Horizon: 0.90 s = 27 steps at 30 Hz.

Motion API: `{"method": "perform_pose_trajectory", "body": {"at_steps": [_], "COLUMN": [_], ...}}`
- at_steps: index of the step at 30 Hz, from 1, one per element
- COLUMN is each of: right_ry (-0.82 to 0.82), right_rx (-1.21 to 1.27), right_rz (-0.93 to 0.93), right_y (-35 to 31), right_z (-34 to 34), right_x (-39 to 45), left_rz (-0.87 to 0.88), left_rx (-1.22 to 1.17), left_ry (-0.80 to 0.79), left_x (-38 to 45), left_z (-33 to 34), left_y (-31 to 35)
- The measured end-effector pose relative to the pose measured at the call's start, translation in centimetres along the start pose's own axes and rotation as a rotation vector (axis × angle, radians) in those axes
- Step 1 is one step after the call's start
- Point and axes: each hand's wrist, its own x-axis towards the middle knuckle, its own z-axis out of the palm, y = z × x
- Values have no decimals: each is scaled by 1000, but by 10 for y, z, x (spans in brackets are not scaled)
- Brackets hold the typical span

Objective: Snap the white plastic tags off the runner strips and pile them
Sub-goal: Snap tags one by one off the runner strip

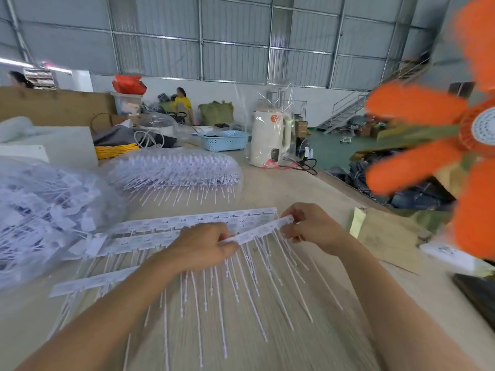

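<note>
Runner strip [257, 229] of white tags held lifted off the table [281, 191], slanting up toward the right. Left hand [203, 247] curled round the strip's lower end; right hand [312, 227] pinching the upper end between thumb and fingertips. Neither grip slack, nothing else in either hand. Long thin tails [267, 285] hanging from the held strip toward the wearer, fanned and partly crossed.

Just beyond the grip: further flat strips [192, 223] lying on the table, tags not yet snapped off. Below the left wrist: one more strip [88, 283]. Well left of the grip: a bagged heap of loose tags [40, 210], presumably the pile. Farther beyond: a second clear bag of unbroken strips [176, 170].

Probable step: flexing the strip to break tags free.

Risks, judged from the present pose:
- crossed tails snagging on the strips beneath, dragging them along;
- a bend applied between the two holds rather than at a joint, tearing a tag instead of releasing it;
- freed tags dropping among the unbroken strips, well short of the heap.

Motion blur at the edges; joint detail not resolvable.
</note>
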Motion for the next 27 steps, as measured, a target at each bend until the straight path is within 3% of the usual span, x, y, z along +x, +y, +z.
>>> {"method": "perform_pose_trajectory", "body": {"at_steps": [4,10,14,17,19,27], "right_ry": [-33,-16,-33,16,57,131], "right_rx": [144,182,177,81,89,87], "right_rz": [72,104,109,25,-42,-278], "right_y": [-9,-9,-5,-1,2,3], "right_z": [14,21,22,23,25,33], "right_x": [-6,-9,-8,-6,-3,-3], "left_rz": [72,87,130,152,143,-97], "left_rx": [-161,127,-103,-154,-309,-524], "left_ry": [98,320,273,187,116,151], "left_x": [8,18,17,17,17,23], "left_z": [7,19,22,22,20,11], "left_y": [34,42,42,41,42,52]}}
